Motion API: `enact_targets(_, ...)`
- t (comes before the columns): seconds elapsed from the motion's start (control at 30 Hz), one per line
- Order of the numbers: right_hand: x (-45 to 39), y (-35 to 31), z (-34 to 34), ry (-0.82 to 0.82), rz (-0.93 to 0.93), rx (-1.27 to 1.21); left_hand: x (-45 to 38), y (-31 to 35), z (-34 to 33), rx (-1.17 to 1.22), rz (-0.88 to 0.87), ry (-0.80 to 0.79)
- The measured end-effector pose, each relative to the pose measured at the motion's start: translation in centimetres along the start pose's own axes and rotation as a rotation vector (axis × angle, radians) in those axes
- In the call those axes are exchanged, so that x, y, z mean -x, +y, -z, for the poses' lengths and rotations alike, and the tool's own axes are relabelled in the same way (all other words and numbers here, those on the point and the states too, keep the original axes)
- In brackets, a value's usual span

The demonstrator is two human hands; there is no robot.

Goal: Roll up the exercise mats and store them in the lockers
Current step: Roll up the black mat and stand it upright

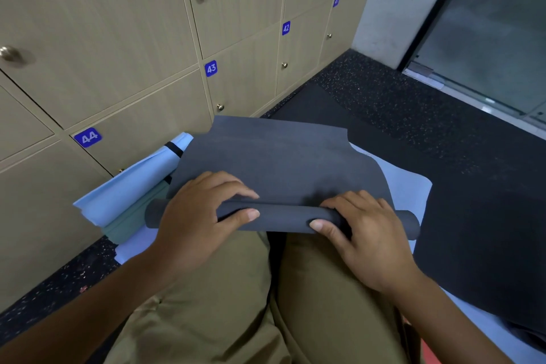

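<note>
Now the rolling step is in hand, only just begun. The grey mat (277, 162) lies on the floor before the knees, over a blue mat (413, 189), near the lockers (124, 47). Both hands, left (198, 213) and right (363, 233), grip the thin roll, fingers curled over it. Its long axis runs left to right; the flat part points toward the lockers. Next, I think, the roll must be pushed forward evenly and kept tight.

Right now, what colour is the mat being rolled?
Dark grey mat, seen from the head view.
</note>
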State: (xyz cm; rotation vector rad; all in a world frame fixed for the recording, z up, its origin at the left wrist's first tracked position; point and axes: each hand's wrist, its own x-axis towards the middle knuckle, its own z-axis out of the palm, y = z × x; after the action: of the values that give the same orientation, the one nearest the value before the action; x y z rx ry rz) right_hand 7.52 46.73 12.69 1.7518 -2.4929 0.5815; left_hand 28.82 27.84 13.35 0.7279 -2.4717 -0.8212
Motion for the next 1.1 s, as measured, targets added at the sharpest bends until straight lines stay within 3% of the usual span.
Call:
enact_targets(0.2,-2.7,0.6,1.0,-0.239,-0.104,-0.127,-0.1,0.2,-1.2,-0.246,-0.125,0.134)
enact_targets(0.3,-3.6,1.0,1.5,-0.322,-0.18,-0.239,0.6,0.1,-1.7,-0.373,-0.186,0.116)
enact_targets(0.5,-4.2,1.5,0.5,-0.099,-0.227,-0.391,-0.5,-0.5,-2.2,-0.405,-0.157,0.074)
enact_targets(0.7,-3.2,1.2,-1.0,0.226,-0.018,-0.08,-2.8,-0.5,-1.9,-0.354,-0.072,-0.001)
enact_targets(0.93,-1.4,2.2,-1.9,0.205,0.003,-0.075,-5.4,-0.4,-1.6,-0.237,0.042,-0.127)
enact_targets(1.1,-2.2,3.0,-1.8,0.193,-0.026,-0.125,-5.8,0.4,-1.6,-0.116,0.046,-0.055)
